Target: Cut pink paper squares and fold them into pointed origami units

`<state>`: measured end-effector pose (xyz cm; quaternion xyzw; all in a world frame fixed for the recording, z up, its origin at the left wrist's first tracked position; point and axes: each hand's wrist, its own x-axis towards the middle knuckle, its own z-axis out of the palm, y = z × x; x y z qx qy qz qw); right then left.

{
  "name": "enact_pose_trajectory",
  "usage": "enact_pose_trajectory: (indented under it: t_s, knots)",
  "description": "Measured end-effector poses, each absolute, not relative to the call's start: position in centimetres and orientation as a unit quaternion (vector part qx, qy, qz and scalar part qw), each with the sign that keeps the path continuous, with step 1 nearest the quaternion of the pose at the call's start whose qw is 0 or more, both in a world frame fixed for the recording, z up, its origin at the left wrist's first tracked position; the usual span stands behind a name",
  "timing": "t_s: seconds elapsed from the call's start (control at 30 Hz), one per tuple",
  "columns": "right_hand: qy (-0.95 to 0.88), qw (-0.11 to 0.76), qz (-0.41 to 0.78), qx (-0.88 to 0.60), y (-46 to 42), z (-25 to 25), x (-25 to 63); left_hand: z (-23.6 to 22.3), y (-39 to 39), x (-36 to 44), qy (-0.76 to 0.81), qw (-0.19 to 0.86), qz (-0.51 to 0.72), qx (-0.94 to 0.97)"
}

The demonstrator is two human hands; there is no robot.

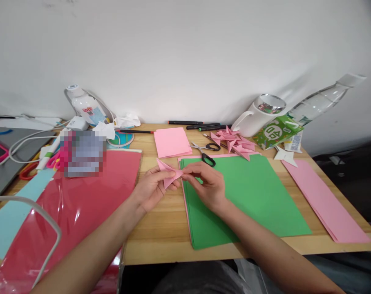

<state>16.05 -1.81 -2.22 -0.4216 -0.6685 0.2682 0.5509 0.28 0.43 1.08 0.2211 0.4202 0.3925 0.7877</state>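
Between my hands is a pink folded paper piece [168, 174] with pointed corners, held above the table. My left hand [153, 185] grips its body, the thumb lying on top. With thumb and forefinger my right hand [205, 181] pinches its right-hand tip, over the left part of the green paper stack [249, 200]. Behind the hands lie a pile of square pink sheets [172, 142] and black-handled scissors [208, 149], blades apart. Several folded pink pieces [234, 143] are heaped to the right of the scissors.
Red paper in clear plastic [112, 196] covers the left side. At the back stand a white bottle [86, 106], a white mug [259, 116] and a tilted clear bottle [320, 102]. Pink strips [323, 196] lie at right. A white cable [52, 224] loops at the left front.
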Motion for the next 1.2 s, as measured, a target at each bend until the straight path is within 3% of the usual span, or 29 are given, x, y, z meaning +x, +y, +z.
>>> enact_pose_trajectory:
  t_s: [0.17, 0.5, 1.2]
  knots:
    - [-0.728, 0.535, 0.163, -0.397, -1.5, -2.1, 16.5, 1.2, 0.5, 0.4, 0.433, 0.79, 0.38, 0.211]
    - [-0.781, 0.477, 0.142, -0.377, -1.4, -2.3, 17.2, 0.8, 0.4, 0.3, 0.421, 0.792, 0.378, 0.23]
    - [-0.753, 0.526, 0.028, -0.394, -2.1, -2.2, 16.4, 0.7, 0.4, 0.2, 0.402, 0.822, 0.36, 0.183]
